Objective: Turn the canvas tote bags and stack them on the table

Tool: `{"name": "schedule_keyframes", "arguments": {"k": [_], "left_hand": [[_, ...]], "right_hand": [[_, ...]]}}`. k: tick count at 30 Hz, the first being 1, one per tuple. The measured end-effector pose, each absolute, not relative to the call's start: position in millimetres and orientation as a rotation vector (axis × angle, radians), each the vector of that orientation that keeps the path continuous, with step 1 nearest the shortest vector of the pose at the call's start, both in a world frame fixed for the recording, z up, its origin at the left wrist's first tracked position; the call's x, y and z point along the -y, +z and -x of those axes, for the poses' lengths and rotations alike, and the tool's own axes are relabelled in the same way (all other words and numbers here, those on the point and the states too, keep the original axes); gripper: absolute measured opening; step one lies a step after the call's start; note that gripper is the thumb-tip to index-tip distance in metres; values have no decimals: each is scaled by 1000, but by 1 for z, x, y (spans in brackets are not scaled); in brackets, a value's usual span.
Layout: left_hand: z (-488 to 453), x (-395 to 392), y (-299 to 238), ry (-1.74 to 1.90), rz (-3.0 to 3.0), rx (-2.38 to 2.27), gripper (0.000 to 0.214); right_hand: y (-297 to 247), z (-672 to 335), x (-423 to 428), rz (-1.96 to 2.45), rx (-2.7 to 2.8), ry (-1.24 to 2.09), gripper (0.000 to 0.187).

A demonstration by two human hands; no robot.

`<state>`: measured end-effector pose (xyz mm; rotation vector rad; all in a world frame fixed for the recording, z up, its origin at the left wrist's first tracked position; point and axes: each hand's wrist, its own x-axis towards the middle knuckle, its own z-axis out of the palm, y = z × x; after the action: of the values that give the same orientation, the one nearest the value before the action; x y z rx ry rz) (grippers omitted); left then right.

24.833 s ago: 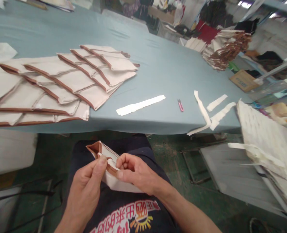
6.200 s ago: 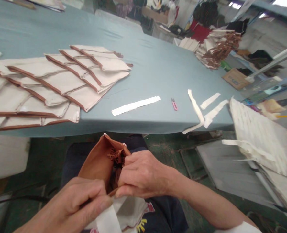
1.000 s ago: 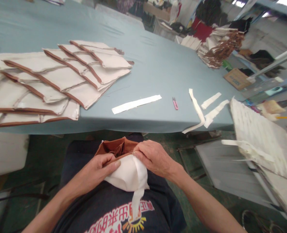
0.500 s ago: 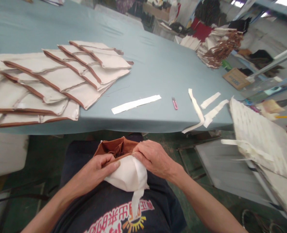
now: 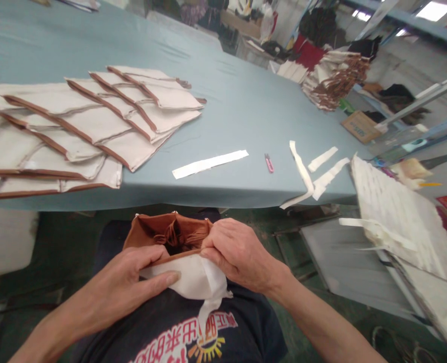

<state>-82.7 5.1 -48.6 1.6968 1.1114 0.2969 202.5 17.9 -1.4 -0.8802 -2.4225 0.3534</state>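
Observation:
On my lap lies a bag piece [image 5: 187, 275], off-white outside with a brown lining; its mouth gapes toward the table and brown cords or straps bunch inside. My left hand [image 5: 147, 272] grips the near rim, thumb flat on the white side and fingers inside the opening. My right hand [image 5: 233, 252] pinches the same rim farther right, where a white strip [image 5: 208, 307] runs down and dangles over my shirt. Whether the right fingers also hold that strip's upper end is hidden.
Overlapping white pieces with brown edging [image 5: 75, 121] cover the table's left. A white strip [image 5: 210, 164], pink thread snips [image 5: 269, 163] and more strips [image 5: 302, 169] lie near the front edge. A board with white strips [image 5: 400, 217] stands at right; a stack [image 5: 336, 78] sits behind.
The bag mouth has opened wider, showing more brown lining and cords. My left hand has moved left and slightly down along the rim; the right hand stays on its spot.

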Motion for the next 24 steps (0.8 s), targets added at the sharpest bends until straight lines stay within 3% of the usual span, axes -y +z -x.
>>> {"name": "schedule_keyframes", "arguments": {"k": [14,24], "left_hand": [[89,-5,-34,495,-1899,-1069,39],[75,-8,-36,628,-2091,-944,39]], "right_hand": [[41,-219,-23,950,2437,322,34],[19,-256,-37,1141,2422,390,33]]}}
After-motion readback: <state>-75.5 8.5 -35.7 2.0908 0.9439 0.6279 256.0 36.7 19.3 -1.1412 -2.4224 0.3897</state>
